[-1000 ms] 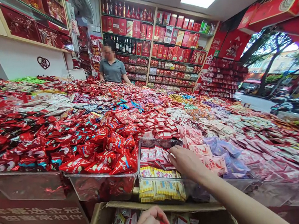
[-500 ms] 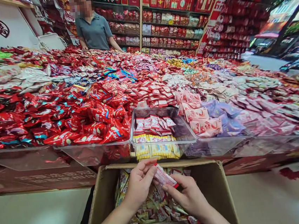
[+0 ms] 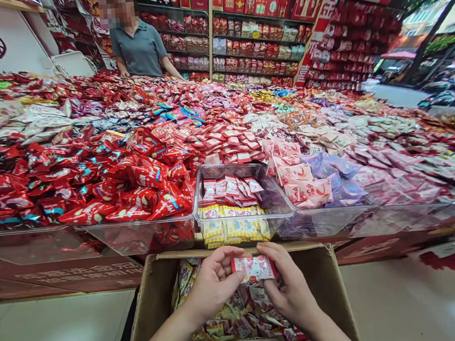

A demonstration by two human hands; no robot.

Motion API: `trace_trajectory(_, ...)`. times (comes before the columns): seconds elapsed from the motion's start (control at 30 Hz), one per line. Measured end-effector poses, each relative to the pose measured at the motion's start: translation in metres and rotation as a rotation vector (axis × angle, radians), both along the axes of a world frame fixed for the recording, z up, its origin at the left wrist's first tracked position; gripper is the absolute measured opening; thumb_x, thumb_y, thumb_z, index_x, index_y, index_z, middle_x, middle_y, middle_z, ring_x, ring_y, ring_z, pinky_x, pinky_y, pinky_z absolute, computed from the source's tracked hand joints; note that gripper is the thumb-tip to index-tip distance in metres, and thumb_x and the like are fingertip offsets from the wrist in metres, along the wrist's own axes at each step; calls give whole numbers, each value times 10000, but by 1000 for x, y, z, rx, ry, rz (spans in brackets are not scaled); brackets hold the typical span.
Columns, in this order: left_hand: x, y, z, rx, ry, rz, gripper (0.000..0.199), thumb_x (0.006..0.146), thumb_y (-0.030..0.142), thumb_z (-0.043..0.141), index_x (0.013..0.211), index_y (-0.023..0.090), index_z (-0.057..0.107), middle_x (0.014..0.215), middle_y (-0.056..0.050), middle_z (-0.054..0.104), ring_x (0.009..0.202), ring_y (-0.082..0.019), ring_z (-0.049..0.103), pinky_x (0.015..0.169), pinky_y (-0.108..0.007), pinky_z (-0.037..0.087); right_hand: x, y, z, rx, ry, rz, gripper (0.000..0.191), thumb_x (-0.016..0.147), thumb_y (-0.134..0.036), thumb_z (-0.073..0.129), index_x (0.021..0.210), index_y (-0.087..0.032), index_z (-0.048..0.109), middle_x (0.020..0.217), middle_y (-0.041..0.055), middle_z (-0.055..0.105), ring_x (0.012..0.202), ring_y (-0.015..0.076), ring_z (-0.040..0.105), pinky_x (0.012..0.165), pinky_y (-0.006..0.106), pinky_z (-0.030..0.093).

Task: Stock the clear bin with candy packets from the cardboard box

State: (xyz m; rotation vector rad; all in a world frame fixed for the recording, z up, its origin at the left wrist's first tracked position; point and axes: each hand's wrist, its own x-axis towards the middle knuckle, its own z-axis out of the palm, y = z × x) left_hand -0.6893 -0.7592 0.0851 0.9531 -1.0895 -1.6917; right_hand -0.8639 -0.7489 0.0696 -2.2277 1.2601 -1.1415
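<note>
Between my two hands is a small pink and white candy packet (image 3: 255, 269) with red ends and a cartoon print. My left hand (image 3: 214, 281) pinches its left end, thumb in front. My right hand (image 3: 287, 278) grips the right end. Both are above an open cardboard box (image 3: 342, 299) that holds many loose yellow, pink and red packets (image 3: 236, 320). Just beyond the box, a clear plastic bin (image 3: 281, 203) contains red-and-white packets (image 3: 232, 187) at the back and yellow-and-white packets (image 3: 233, 224) in front.
Red shiny packets (image 3: 147, 173) fill the bins to the left. Pink packets (image 3: 308, 192) and purple packets (image 3: 342, 167) are heaped at the right. Across the display stands a person in a grey shirt (image 3: 138, 49), before shelves (image 3: 255, 44) of red goods. Tiled floor (image 3: 58, 337) flanks the box.
The packet has turned from slanted to nearly level, and its cartoon-printed face now shows. My right hand has moved up along its right end. The view has shifted slightly.
</note>
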Motion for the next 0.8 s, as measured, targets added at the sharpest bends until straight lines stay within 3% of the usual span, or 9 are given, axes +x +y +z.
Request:
trace_trajectory(0.07,0,0,-3,-36,-39,36,271,701,147,614,959,163,532,947,-68,646,905,-170,586,791,-253,443,1,3,2,19,14,63,513,729,-84,448,1226,-186,370,1214,117,450,1154,218,412,942,367,392)
trace_trajectory(0.2,1,1,-2,-69,-45,113,323,712,144,598,1016,170,496,939,-63,643,855,-158,590,750,-238,444,0,5,1,-4,22,160,547,757,-118,499,1262,-220,318,1135,89,527,1065,182,493,897,292,433)
trace_trajectory(0.37,1,-1,5,24,-4,106,323,665,193,660,954,170,519,872,-54,651,795,-160,595,692,-234,445,-1,2,-3,-267,54,86,466,772,-55,447,1211,-210,449,1195,132,446,1016,191,507,810,308,478)
trace_trajectory(0.5,3,-1,5,61,35,116,337,686,317,658,963,171,534,805,-38,659,710,-144,594,651,-226,435,-3,3,2,-433,56,124,410,763,-45,502,1153,-171,516,1085,137,517,950,201,522,736,326,494)
trace_trajectory(0.67,5,-1,0,98,98,141,398,770,498,494,967,153,522,651,-18,634,548,-124,563,449,-189,340,-10,-6,36,-510,30,78,380,742,-54,548,1111,-147,544,927,113,583,855,183,550,662,287,488)
trace_trajectory(0.8,6,-1,-1,77,39,108,364,779,477,498,918,141,518,668,-42,654,551,-119,569,458,-187,329,-6,-53,77,-514,255,-20,202,760,-91,545,945,-154,597,862,85,611,783,155,560,665,264,467)
